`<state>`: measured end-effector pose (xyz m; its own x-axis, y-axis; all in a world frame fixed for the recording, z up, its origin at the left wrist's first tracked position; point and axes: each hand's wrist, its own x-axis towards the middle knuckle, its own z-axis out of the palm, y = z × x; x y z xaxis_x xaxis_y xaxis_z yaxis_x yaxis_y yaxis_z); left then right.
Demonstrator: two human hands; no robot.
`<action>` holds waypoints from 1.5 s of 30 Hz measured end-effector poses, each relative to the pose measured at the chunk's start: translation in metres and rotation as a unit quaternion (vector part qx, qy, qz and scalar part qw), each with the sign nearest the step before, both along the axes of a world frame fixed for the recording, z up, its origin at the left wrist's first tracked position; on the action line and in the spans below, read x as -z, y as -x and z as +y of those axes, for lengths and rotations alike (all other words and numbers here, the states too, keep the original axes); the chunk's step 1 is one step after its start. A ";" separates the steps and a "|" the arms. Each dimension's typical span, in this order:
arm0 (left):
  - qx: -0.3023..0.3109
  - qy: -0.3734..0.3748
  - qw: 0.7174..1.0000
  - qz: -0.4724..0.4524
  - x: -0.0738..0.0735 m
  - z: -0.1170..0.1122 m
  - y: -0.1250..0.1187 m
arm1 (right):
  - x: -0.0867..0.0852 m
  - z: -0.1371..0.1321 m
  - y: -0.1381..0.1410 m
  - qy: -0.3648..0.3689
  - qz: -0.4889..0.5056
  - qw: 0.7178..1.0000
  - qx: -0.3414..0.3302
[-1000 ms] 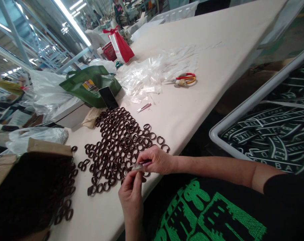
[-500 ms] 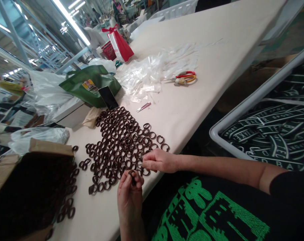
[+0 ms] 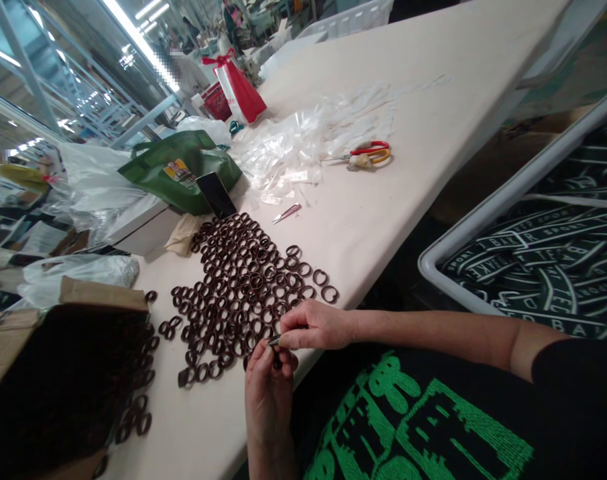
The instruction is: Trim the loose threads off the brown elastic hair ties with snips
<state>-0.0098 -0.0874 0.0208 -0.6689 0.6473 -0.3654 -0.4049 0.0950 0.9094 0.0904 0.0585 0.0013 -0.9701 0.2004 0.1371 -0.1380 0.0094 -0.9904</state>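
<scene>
My left hand [image 3: 269,380] is closed with a small dark brown loop [image 3: 277,364] pinched in its fingertips, mostly hidden by them. Close beside it, my right hand [image 3: 311,325] is closed around a small metal tool [image 3: 273,341]. Only the tool's thin silvery tip shows, at the left fingertips; I cannot tell its kind. Just beyond both hands, a spread of similar dark brown loops [image 3: 233,287] covers the near part of the table [image 3: 363,220].
At left, an open cardboard box [image 3: 103,293] has more loops at its mouth. Farther back are thread snips [image 3: 287,213], red-and-orange-handled scissors [image 3: 371,155], a phone [image 3: 216,195], a green bag [image 3: 183,170] and clear plastic [image 3: 303,140]. A white bin [image 3: 428,267] holds printed straps at right.
My right hand has moved slightly left and my left hand slightly right, so they now meet. The metal tip now shows at the loop.
</scene>
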 end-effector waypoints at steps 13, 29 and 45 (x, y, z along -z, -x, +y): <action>0.025 -0.010 0.999 -0.030 0.004 -0.001 0.003 | 0.005 0.003 0.002 -0.122 0.005 0.992 0.042; 0.017 -0.070 0.992 -0.104 0.014 -0.001 0.003 | 0.009 0.006 0.006 -0.157 0.002 0.986 0.056; 0.022 0.092 0.919 0.383 0.028 -0.005 -0.007 | 0.015 -0.007 0.015 -0.178 -0.041 0.967 0.176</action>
